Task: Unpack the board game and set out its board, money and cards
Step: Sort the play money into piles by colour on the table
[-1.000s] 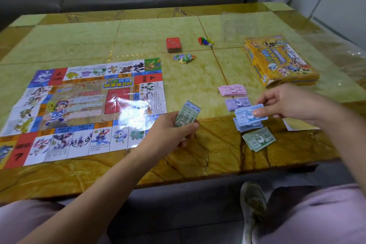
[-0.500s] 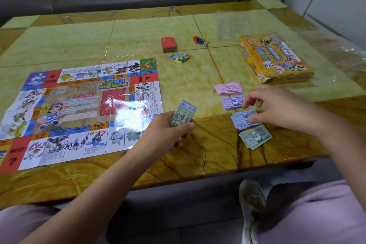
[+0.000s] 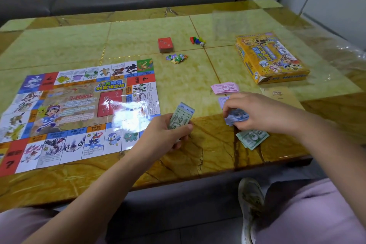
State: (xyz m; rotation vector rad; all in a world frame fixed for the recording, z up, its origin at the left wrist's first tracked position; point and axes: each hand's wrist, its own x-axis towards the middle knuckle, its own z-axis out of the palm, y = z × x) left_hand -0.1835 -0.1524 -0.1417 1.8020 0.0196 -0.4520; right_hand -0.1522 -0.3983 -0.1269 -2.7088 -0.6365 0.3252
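Observation:
The game board (image 3: 79, 109) lies unfolded flat on the left half of the table. My left hand (image 3: 164, 134) grips a stack of play money (image 3: 181, 116), green note on top. My right hand (image 3: 255, 113) has its fingers curled on the blue notes pile (image 3: 236, 118). Around it lie a pink pile (image 3: 224, 87), a purple pile (image 3: 222, 101) partly hidden by the hand, and a green pile (image 3: 251, 138). A red card deck (image 3: 165, 44) sits further back.
The yellow game box (image 3: 271, 59) lies at the right, a beige sheet (image 3: 281, 95) in front of it. Coloured pawns and a die (image 3: 198, 40) and a heap of small tokens (image 3: 177, 58) lie mid-table. Clear plastic film (image 3: 336, 49) covers the far right. A sofa stands behind.
My right hand has come down from holding a blue note above the piles onto the blue pile. My left hand keeps its stack in place.

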